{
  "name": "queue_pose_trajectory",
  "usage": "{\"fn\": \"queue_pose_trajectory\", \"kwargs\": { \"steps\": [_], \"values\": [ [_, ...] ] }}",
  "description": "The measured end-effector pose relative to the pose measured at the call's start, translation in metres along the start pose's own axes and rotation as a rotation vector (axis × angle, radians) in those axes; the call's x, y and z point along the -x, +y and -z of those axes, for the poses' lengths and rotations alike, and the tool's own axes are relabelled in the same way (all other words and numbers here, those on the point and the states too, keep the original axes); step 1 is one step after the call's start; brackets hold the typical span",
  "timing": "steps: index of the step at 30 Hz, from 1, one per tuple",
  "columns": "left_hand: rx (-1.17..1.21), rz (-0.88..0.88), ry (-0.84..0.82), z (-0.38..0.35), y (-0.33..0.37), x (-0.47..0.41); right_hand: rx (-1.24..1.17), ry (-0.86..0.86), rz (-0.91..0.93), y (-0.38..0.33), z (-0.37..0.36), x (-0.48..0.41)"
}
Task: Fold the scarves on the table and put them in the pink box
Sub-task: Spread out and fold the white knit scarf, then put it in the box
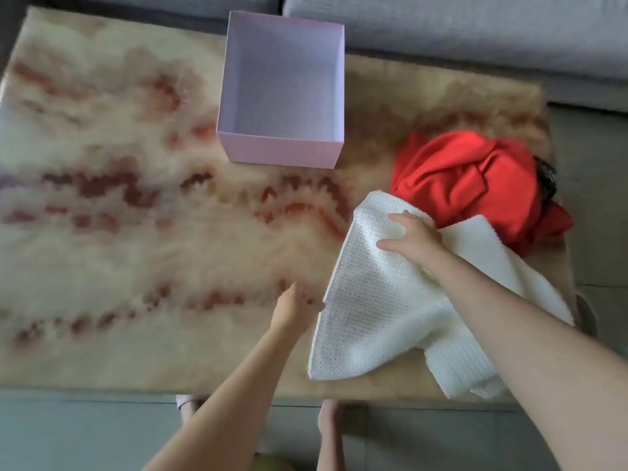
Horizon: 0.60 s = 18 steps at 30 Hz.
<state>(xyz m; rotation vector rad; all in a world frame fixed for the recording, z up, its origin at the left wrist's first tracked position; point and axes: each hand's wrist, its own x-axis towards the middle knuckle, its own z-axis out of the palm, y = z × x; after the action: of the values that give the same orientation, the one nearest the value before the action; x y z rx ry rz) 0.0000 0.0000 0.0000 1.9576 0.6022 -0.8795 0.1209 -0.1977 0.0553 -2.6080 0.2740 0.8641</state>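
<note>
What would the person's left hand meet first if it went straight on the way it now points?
Probably the white scarf: its left edge lies just ahead of the left hand, toward the upper right. Blur hides whether the fingers already touch it.

A home living room is indicated: a grey fabric-upholstered sofa [475, 35] is seen at 12 o'clock, a low rectangular table with a cream-and-rust marbled top [102, 164] is set before it, and grey floor tiles [68, 430] with a bare foot [328, 416] are seen at 6 o'clock.
</note>
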Motion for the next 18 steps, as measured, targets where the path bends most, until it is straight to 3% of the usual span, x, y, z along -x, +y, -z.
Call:
{"fn": "queue_pose_trajectory", "kwargs": {
  "steps": [11, 18],
  "values": [
    [0.151, 0.056, 0.043, -0.053, -0.027, -0.008, 0.275, 0.189, 0.040, 0.010, -0.012, -0.049],
    [0.088, -0.027, 0.093, -0.052, -0.026, -0.010, 0.360, 0.298, 0.051, 0.013, -0.025, -0.060]
  ]
}}
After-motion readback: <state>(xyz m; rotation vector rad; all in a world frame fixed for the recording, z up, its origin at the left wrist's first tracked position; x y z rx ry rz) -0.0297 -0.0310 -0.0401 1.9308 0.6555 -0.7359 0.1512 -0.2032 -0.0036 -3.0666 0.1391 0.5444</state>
